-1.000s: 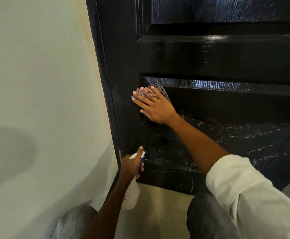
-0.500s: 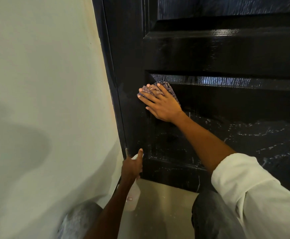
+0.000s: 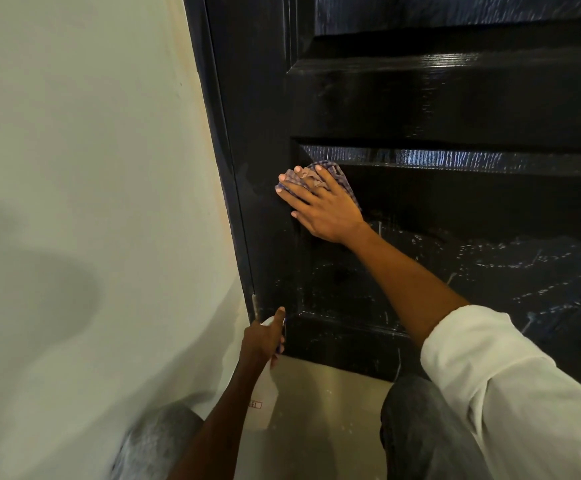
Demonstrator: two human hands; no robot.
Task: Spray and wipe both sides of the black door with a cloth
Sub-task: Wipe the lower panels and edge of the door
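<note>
1. Here, the right hand (image 3: 327,211) presses a checked cloth (image 3: 341,178) flat against the black door (image 3: 455,105), fingers spread, at the lower panel's ten o'clock corner.
2. Down at seven o'clock, the left hand (image 3: 263,337) grips a white spray bottle (image 3: 263,396) near the door's bottom edge, above the floor (image 3: 327,410).
3. Spray droplets (image 3: 510,261) streak the panel at three o'clock.

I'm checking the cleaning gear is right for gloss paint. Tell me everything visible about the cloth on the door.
The cloth is a small checked rag, blue and pale, bunched into a wad that looks like soft woven fabric. It lies flat against the black door at the upper left corner of the lower panel. The right hand presses it with spread fingers, covering most of it; only the upper and right edges show. Whether it is damp cannot be told.
</note>
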